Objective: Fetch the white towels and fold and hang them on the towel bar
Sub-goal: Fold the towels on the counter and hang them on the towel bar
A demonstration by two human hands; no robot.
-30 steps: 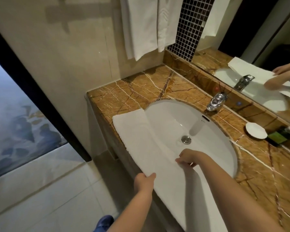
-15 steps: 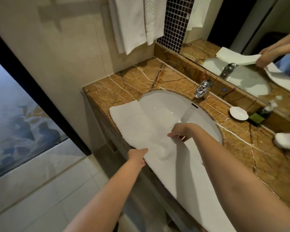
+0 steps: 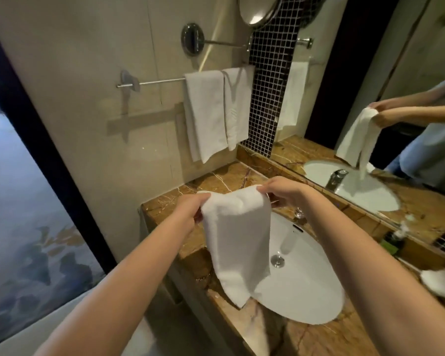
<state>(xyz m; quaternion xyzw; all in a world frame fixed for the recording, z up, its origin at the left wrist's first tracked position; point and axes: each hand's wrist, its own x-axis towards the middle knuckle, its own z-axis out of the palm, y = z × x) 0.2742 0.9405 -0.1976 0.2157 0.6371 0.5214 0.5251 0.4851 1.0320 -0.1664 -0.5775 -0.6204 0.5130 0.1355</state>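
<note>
We hold a white towel (image 3: 238,242) in the air with both hands, above the front edge of the marble counter (image 3: 165,209) and the left part of the white sink (image 3: 306,286). Our left hand (image 3: 188,214) is closed on the upper left corner of the towel, with the thumb on top and the fingers under the cloth. Our right hand (image 3: 283,192) pinches the upper right corner between thumb and fingers. The two hands are apart, and the top edge of the towel sags a little between them. The towel hangs down doubled, and its lower end reaches near the front rim of the sink; we cannot tell if it touches the counter there. On the wall behind, the towel bar (image 3: 159,82) carries two folded white towels (image 3: 216,111) side by side at its right end, while its left part is bare. A round shaving mirror (image 3: 258,9) on an arm is above the bar. The big wall mirror (image 3: 396,98) on the right shows our hands and the hanging towel.
</note>
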